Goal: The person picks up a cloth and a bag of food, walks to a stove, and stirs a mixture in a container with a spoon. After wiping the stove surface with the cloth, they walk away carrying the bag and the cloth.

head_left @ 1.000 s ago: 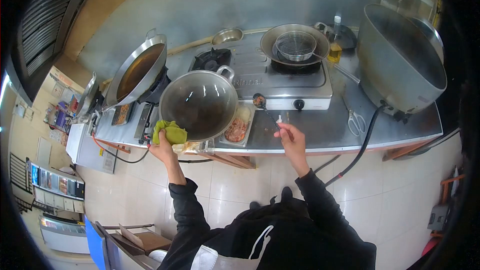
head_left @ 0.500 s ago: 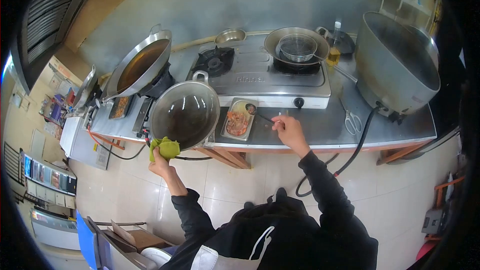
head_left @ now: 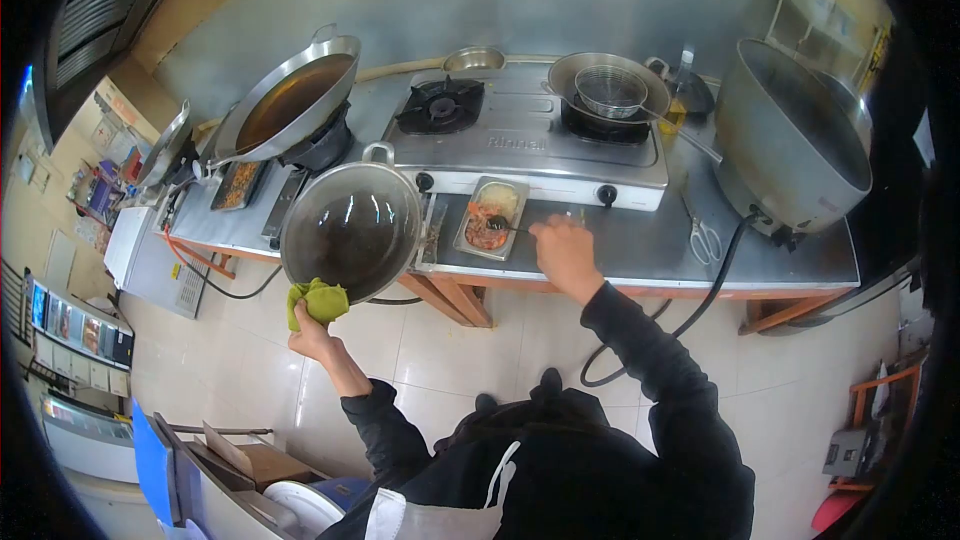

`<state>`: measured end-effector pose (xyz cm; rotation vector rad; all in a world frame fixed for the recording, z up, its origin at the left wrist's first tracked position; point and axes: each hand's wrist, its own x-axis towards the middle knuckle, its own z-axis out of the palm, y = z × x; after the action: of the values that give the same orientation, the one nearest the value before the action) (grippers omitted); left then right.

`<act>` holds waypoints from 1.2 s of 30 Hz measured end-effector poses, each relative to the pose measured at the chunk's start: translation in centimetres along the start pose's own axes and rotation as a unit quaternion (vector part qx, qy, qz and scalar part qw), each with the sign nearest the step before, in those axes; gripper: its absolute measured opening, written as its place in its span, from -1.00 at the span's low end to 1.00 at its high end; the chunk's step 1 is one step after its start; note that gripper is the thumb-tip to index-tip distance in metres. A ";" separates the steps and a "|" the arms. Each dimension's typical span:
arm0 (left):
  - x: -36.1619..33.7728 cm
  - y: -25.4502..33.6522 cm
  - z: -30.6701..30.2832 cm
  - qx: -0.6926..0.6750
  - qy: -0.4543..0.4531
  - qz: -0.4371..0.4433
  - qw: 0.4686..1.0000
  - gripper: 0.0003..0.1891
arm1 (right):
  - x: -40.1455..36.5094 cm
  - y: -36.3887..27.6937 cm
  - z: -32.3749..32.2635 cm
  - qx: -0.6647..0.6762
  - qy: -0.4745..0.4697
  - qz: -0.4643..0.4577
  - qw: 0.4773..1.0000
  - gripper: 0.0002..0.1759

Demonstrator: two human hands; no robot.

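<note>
My left hand (head_left: 312,336) is closed around a folded green cloth (head_left: 318,302) at the near edge of a wok (head_left: 350,225). The wok is held tilted before the counter's front edge, its dark, shiny inside facing me. Whatever handle lies under the cloth is hidden. My right hand (head_left: 566,252) grips the dark handle of a small ladle (head_left: 499,224). The ladle's bowl is down in a rectangular metal tray (head_left: 482,254), among orange-pink pieces that look like shrimp (head_left: 486,238). Something pale and finely chopped (head_left: 501,200) fills the tray's far end.
Behind the tray stands a two-burner gas stove (head_left: 520,155), with a strainer (head_left: 611,90) resting in a pan on its right burner. A large wok of brown liquid (head_left: 295,105) is at left. Scissors (head_left: 704,240) and a big pot (head_left: 790,155) are at right.
My right hand has drawn nearer the tray, and the ladle's bowl has moved from the tray's right rim down into the orange-pink pieces. My left hand still holds the wok; the view has shifted slightly.
</note>
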<state>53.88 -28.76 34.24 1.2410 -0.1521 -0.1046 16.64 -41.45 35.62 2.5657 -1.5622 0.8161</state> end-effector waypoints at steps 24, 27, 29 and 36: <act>1.6 0.9 6.2 -0.036 -0.044 -0.043 0.997 -0.66 | 1.8 1.4 2.1 0.023 -0.030 0.034 0.999 -0.87; 2.6 0.3 9.0 -0.060 -0.059 -0.048 0.995 -0.64 | 1.2 1.8 -0.2 0.079 -0.023 0.045 0.996 -0.84; 2.7 0.2 11.4 -0.070 -0.063 -0.063 0.994 -0.62 | 0.9 2.4 -0.3 0.095 -0.012 0.053 0.994 -0.83; 5.6 -3.2 20.3 -0.031 -0.134 -0.081 0.987 -0.64 | 0.0 1.5 -1.1 0.186 0.018 0.119 0.975 -0.85</act>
<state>55.87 -49.67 37.96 1.1715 -0.2785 -0.4152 14.92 -41.89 36.22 2.6049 -1.8915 1.2854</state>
